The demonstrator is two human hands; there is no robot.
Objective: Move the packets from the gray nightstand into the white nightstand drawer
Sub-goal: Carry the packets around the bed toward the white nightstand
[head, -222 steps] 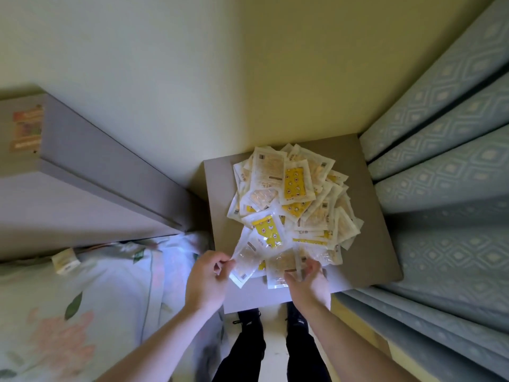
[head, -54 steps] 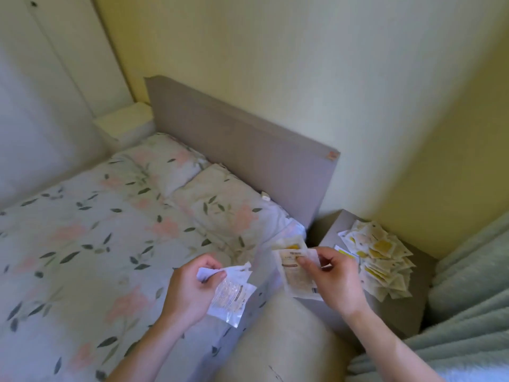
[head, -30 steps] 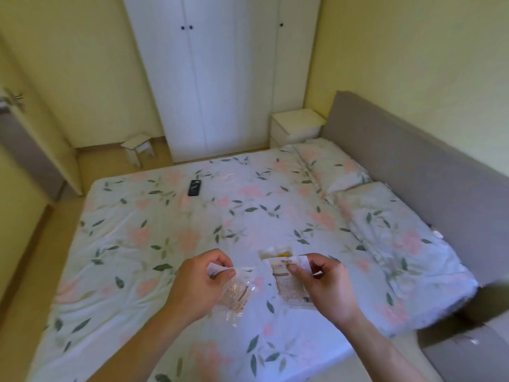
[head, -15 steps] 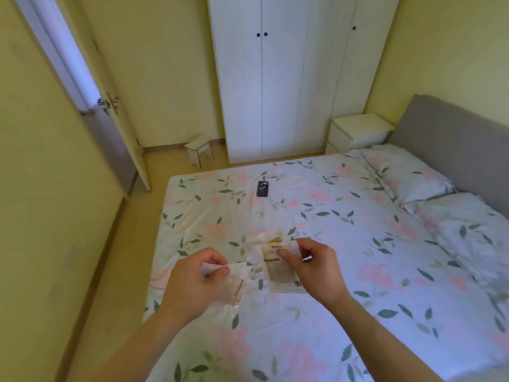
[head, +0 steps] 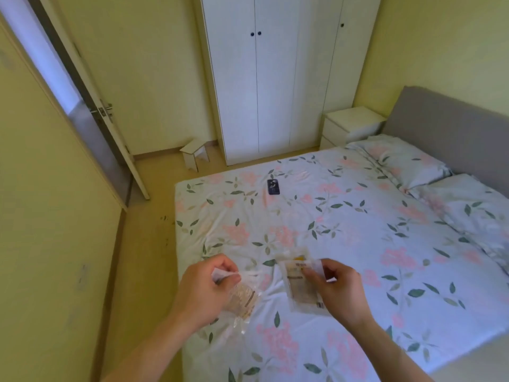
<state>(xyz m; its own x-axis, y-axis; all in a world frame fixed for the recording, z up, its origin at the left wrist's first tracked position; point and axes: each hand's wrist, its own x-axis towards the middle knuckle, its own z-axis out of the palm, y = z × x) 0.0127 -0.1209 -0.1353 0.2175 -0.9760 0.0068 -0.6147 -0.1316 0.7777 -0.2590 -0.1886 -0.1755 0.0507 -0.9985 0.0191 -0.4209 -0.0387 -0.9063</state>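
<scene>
My left hand pinches the top edge of a clear packet that hangs below my fingers. My right hand pinches a small bundle of packets, clear with yellow print, by their upper right corner. Both hands are held over the near part of the bed. The white nightstand stands across the room, beside the grey headboard, with its drawers closed. The gray nightstand is out of view.
A bed with a floral cover fills the middle and right, with a dark phone lying on it. A white wardrobe stands behind it. A small white stool and an open door are at the left, with bare floor alongside the bed.
The view has swung left from the gray nightstand and its pile to the room and bed. Both hands keep their packets and have moved along with me.
</scene>
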